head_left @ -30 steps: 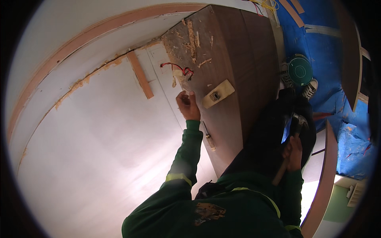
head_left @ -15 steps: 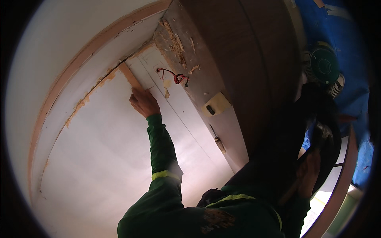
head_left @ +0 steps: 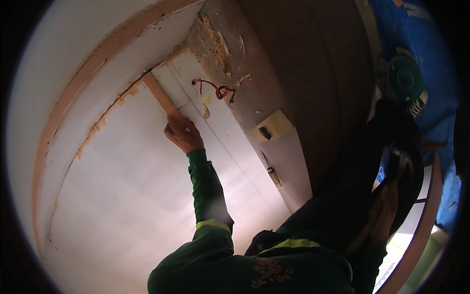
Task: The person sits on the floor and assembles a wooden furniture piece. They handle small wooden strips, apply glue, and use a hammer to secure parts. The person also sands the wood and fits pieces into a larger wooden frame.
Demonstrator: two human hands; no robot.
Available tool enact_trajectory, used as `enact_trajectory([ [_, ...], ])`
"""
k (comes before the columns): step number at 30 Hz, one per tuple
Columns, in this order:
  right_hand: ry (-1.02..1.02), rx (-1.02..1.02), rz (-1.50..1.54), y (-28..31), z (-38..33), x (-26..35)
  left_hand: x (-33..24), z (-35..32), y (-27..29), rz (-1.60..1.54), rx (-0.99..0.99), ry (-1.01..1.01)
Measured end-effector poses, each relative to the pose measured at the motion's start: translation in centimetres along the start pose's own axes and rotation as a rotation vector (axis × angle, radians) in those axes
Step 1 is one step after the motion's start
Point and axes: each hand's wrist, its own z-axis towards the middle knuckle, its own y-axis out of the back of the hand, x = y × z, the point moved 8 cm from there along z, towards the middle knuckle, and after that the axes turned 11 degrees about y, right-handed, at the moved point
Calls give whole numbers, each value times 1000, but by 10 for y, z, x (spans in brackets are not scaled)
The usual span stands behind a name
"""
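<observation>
My left hand clasps the near end of this flat, orange-brown wooden strip, left of the knotted red-and-black wires! Over right, in shadow, my right hand grips a metal-headed hammer.

A flat, straight, orange-brown wooden strip slants across the white panel, its far end at the dark seam, its near end in the left hand; in shadow, what is probably a hammer, metal head beyond the right hand, slants through its grip.
</observation>
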Motion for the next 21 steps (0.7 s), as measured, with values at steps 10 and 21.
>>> enact_trajectory([
  [10, 51, 143, 87, -4, 6, -18, 37, -64, 8, -340, 135, 241],
  [21, 176, 142, 159, 12, -31, 16, 22, -88, -56, -2222, 696, 1404],
])
